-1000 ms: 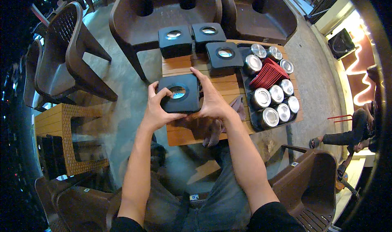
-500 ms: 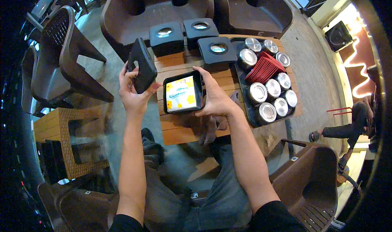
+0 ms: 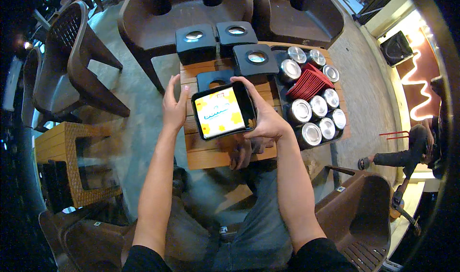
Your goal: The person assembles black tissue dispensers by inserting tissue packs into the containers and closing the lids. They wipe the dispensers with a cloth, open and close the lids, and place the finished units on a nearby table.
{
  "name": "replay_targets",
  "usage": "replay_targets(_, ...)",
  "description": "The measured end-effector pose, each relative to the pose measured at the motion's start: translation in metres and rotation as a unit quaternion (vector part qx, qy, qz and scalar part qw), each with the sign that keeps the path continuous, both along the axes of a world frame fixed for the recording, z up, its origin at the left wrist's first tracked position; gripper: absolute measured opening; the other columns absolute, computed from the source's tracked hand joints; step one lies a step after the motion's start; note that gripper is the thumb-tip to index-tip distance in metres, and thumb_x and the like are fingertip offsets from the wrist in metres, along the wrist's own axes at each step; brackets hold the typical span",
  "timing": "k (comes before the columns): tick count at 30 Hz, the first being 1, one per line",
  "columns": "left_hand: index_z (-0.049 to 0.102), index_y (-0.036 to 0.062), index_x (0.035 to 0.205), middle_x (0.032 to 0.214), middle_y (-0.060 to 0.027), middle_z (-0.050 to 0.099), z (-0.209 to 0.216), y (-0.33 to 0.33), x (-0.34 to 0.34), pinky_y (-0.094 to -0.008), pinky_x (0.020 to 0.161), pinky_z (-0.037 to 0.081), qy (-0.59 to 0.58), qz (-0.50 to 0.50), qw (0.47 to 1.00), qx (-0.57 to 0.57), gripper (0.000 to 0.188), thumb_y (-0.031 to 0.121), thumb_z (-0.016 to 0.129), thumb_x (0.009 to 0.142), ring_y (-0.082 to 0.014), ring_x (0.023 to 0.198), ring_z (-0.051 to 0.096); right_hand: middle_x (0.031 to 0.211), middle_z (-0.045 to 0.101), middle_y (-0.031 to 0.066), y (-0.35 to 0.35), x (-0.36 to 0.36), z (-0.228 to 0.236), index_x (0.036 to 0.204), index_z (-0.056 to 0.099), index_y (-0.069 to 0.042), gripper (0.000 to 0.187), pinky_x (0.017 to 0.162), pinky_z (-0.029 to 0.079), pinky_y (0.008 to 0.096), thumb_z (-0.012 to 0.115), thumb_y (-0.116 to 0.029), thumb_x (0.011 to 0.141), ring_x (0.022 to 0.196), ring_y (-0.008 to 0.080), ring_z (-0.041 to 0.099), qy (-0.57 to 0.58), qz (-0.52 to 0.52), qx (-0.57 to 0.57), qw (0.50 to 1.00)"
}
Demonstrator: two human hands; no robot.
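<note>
My right hand [image 3: 267, 117] grips a black square tissue box base [image 3: 247, 106] along its right side, thumb toward me and fingers at the far corner. Inside the base sits a white, yellow-patterned pack of tissues [image 3: 219, 113], with a dark gap to its right. Just left of the box, my left hand [image 3: 175, 106] is open with thumb and fingers apart, holding nothing. Behind the box a black lid [image 3: 205, 81] with a round hole lies on the wooden table [image 3: 206, 154], partly hidden by the base.
Three closed black tissue boxes, one of them nearest [image 3: 253, 66], stand at the table's far side. A dark tray [image 3: 283, 99] on the right carries several silver-lidded jars and red folded napkins [image 3: 309, 81]. Brown plastic chairs [image 3: 187, 13] surround the table. A person's leg [image 3: 395, 159] shows far right.
My left hand has let go of the lid, which now lies on the table behind the box. The box base in my right hand has turned slightly.
</note>
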State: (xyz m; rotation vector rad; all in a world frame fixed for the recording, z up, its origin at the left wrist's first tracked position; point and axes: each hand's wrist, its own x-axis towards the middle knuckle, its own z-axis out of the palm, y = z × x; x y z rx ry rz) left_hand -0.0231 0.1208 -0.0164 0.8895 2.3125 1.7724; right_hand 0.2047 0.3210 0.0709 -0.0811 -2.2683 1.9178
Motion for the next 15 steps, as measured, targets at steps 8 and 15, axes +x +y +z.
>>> replay_targets(8,0.080,0.0111,0.109,0.148,-0.0167,0.065,0.052,-0.023,0.028,-0.0479,0.120,0.044,0.202,-0.086,0.976,-0.001,0.024,0.016,0.084,0.086,-0.0360,0.141,0.059,0.175,0.035,0.0090,-0.017,-0.025,-0.012,0.173,0.026,-0.016,0.143,0.136,0.027,0.0448,0.096,-0.011,0.049,0.162,0.0297,0.035,0.054,-0.067,0.105,0.991)
replay_targets(15,0.081,0.0126,0.103,0.155,-0.0179,0.059,0.063,-0.019,0.039,-0.0527,0.124,0.039,0.225,-0.129,0.966,0.003,0.026,0.023,0.089,0.080,-0.0402,0.145,0.054,0.171,0.037,0.0141,-0.018,-0.028,-0.013,0.171,0.029,-0.010,0.141,0.135,0.028,0.0457,0.103,-0.024,0.051,0.162,0.0338,0.034,0.067,-0.091,0.092,0.989)
